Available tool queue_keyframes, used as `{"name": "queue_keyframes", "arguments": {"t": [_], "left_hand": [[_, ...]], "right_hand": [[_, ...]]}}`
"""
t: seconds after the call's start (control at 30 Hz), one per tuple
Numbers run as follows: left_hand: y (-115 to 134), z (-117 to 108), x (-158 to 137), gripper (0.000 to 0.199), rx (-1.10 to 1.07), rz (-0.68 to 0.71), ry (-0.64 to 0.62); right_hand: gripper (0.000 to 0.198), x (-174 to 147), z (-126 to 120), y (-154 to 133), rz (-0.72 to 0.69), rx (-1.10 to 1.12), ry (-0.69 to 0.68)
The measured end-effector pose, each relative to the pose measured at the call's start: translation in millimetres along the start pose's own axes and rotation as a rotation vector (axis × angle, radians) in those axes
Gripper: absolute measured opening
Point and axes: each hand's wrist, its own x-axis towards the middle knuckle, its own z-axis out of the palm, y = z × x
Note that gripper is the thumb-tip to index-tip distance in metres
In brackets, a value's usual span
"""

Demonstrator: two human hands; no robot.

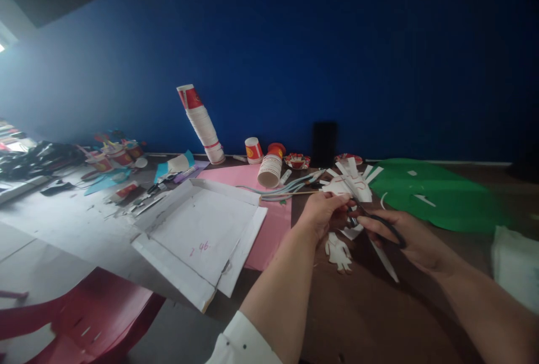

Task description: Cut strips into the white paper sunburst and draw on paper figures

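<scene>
My right hand (416, 237) is closed around black-handled scissors (389, 226), whose blades point up and left among white paper. My left hand (322, 212) pinches at the near edge of a piece of white paper (347, 184), close to the blades; its exact grip is partly hidden. Reddish lines mark this paper, and narrow white strips fan out around it. A long pointed white strip (385, 262) hangs or lies below my right hand. Under my left hand, a white paper cut-out (338, 251) with finger-like ends lies on the brown table (362, 319).
Green paper (442, 198) with scraps lies at right. Left are pink paper (275, 235) and a shallow white cardboard tray (189, 229). A leaning tall stack of paper cups (204, 131) and a lying cup stack (270, 168) stand behind. A red chair (92, 319) is at lower left.
</scene>
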Motion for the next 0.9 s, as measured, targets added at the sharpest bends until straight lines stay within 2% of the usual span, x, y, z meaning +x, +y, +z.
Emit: {"name": "queue_keyframes", "arguments": {"t": [0.13, 0.5, 0.7, 0.9], "left_hand": [[-1.7, 0.7, 0.6, 0.028, -0.003, 0.004, 0.019], [0.0, 4.4, -1.9, 0.03, -0.026, -0.002, 0.044], [-2.6, -1.3, 1.2, 0.034, -0.033, 0.12, 0.125], [-7.3, -6.2, 4.5, 0.035, 0.088, 0.167, 0.107]], "right_hand": [[0.058, 0.6, 0.8, 1.9, 0.0, -0.007, 0.013], [0.056, 2.1, 0.0, 5.6, 0.004, 0.003, 0.01], [0.053, 3.3, 0.5, 8.8, 0.033, 0.044, 0.028], [0.05, 1.7, 2.3, 7.8, 0.04, 0.105, 0.06]]}}
